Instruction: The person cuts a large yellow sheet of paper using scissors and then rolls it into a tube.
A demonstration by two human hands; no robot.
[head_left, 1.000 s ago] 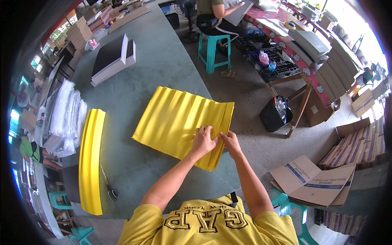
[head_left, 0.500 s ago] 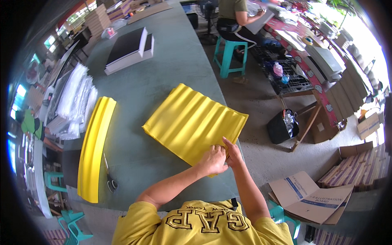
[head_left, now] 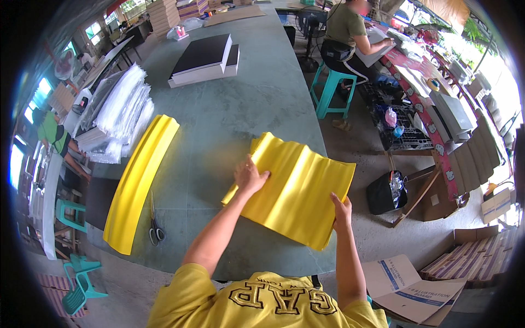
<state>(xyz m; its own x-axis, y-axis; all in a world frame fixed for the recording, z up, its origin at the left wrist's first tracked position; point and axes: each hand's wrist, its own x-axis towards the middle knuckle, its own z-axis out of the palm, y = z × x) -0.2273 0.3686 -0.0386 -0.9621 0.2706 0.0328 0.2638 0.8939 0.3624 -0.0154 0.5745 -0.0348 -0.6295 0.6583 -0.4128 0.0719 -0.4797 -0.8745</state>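
A stack of yellow wavy sheets [head_left: 301,188] lies slantwise at the near right of the green table, its right corner reaching the table's edge. At its left edge, my left hand [head_left: 251,177] grips the sheet, thumb on the upper face and fingers partly hidden. My right hand [head_left: 342,212] is closed on the right edge near the lower corner, with the thumb on top. A narrow yellow fold pokes out beneath my left wrist. Further left stands apart a long, curved yellow strip [head_left: 139,186], with black-handled scissors [head_left: 155,224] beside it.
Clear plastic sleeves [head_left: 123,109] are piled at the table's left edge. Black-topped boards [head_left: 205,60] lie farther back on the table [head_left: 262,71]. To the right are a seated co-worker [head_left: 347,44], a teal stool [head_left: 331,90], a black bin [head_left: 385,192] and opened cardboard [head_left: 410,287].
My hands have moved apart from the near corner to opposite edges of the yellow sheets. The sheets have turned. The view has shifted, and a person in green shows at the far left.
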